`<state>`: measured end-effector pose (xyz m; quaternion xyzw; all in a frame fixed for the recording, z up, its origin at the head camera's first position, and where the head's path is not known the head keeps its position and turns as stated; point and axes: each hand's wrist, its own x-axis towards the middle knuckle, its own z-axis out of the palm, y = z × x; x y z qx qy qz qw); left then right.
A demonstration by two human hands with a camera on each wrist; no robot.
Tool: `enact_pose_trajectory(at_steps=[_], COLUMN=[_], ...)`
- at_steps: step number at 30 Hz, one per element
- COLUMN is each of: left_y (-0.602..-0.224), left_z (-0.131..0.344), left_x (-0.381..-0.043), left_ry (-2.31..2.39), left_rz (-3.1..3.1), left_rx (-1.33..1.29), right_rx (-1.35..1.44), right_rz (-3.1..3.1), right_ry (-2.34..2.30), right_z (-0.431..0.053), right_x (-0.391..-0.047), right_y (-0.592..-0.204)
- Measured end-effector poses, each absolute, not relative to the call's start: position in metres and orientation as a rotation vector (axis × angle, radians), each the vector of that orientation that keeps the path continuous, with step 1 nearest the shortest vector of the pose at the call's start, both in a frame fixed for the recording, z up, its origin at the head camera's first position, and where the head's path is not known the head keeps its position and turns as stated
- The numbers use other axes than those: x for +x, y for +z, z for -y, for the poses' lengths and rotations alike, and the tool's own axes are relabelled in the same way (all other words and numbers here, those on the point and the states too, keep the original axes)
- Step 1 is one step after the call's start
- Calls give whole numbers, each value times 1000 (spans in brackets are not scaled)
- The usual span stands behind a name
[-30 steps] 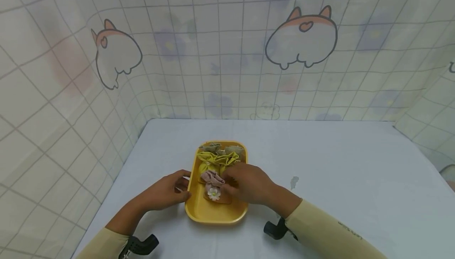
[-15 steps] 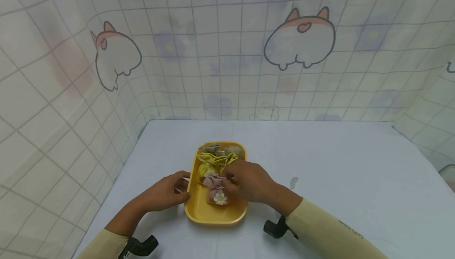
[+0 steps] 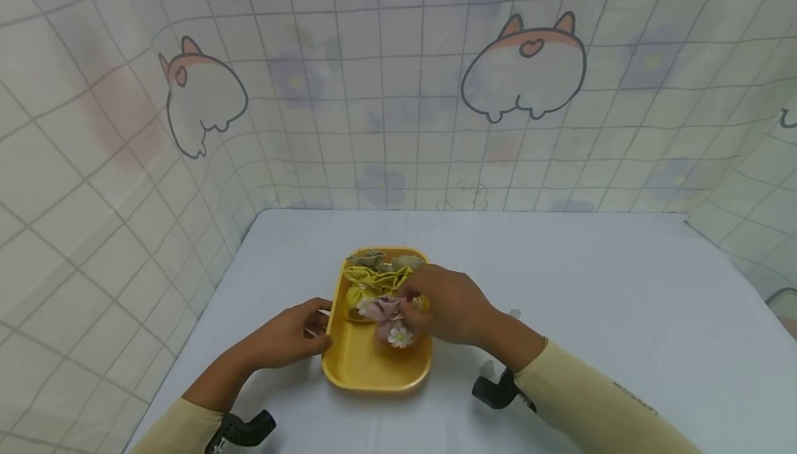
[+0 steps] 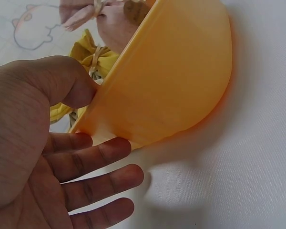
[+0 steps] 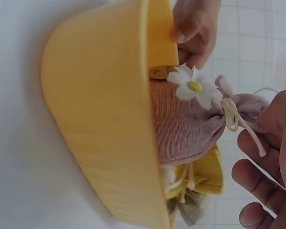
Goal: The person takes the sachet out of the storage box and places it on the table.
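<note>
My right hand (image 3: 451, 309) pinches the gathered neck of a pink drawstring pouch (image 5: 181, 124) between thumb and index finger. The pouch bears a white cloth flower (image 3: 400, 335) and a pale cord bow. It hangs tilted over the inside of a yellow tray (image 3: 373, 378), its lower end hidden behind the wall in the right wrist view. At the tray's left side, my left hand (image 3: 286, 336) holds the rim, thumb (image 4: 78, 88) over the edge and fingertips against the outer wall; its other fingers are spread.
Yellow pouches (image 3: 358, 298) and grey-green pouches (image 3: 367, 258) fill the tray's far half. A white-covered table (image 3: 591, 302) extends to the right, with a patterned curtain (image 3: 398, 94) behind. Wrist cameras (image 3: 498, 390) sit under both wrists.
My right hand has lifted the pink pouch and shifted it right and slightly away from me; it stood lower in the tray before. My left hand has stayed at the rim.
</note>
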<state>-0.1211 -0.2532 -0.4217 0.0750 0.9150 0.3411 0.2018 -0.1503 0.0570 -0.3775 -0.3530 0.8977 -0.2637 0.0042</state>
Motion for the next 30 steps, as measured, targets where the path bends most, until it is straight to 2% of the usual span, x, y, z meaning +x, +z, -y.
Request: enact_pose_trajectory(at_steps=[16,30], left_y=[-424,-420], left_z=[254,252], left_x=[-122,-119], left_ry=[951,964], left_rz=[-2563,-2559], left_rx=[209,192], right_rx=[-1248,-1029], right_rz=[-2961,-3000], right_ry=[-876,-982], right_z=[-76,-101], right_x=[-160,-167], right_y=[-357,-354])
